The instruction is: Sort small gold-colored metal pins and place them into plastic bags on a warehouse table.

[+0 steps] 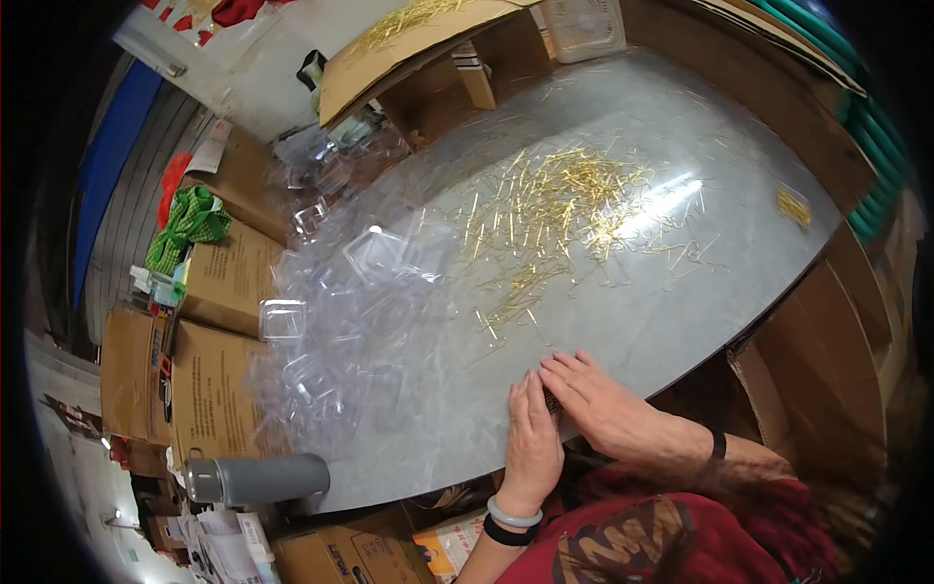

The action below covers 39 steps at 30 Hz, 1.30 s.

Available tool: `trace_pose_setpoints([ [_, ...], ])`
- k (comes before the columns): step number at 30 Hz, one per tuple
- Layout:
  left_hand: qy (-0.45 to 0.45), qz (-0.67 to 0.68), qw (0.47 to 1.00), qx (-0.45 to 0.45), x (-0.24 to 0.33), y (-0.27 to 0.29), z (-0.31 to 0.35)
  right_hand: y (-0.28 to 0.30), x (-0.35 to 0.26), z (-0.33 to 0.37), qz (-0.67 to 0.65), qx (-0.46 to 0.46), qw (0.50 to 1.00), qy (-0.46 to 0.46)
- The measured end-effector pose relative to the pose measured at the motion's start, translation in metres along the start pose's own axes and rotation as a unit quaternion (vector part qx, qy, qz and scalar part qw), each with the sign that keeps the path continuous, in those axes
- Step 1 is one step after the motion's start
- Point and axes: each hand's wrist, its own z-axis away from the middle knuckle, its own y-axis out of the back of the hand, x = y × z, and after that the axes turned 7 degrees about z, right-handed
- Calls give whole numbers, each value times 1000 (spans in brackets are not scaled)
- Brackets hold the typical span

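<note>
Lying past left grip (pixel 533 450) and right grip (pixel 611 420), hold unclear: golden wires (pixel 574 185), plastic cases (pixel 377 255)

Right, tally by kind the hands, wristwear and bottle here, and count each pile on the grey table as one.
Hands, left hand and right hand: 2
Black wristbands: 2
Pale bangle: 1
Grey bottle: 1
Clear plastic pile: 1
Gold wire piles, wide scatter and small bundle: 2
Total: 9
</note>
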Motion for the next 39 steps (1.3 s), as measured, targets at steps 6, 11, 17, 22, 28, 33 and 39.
trace_pose_setpoints([
  [6,35,65,997,-3,0,2,2,-3,0,-1,29,-41,999,6],
  [11,24,73,997,-29,2,6,-2,2,6,-4,111,-50,991,62],
  [17,13,85,995,-48,3,14,-2,1,11,-5,107,-37,992,62],
  [22,79,-4,995,-58,-3,91,8,2,13,1,85,-15,995,41],
  [28,176,-246,953,5,-72,164,3,4,11,0,102,-7,994,36],
  [33,170,-315,933,-34,-90,159,-9,2,14,3,70,-21,996,49],
  [39,128,-288,949,12,-48,150,-5,4,13,5,43,-7,998,36],
])
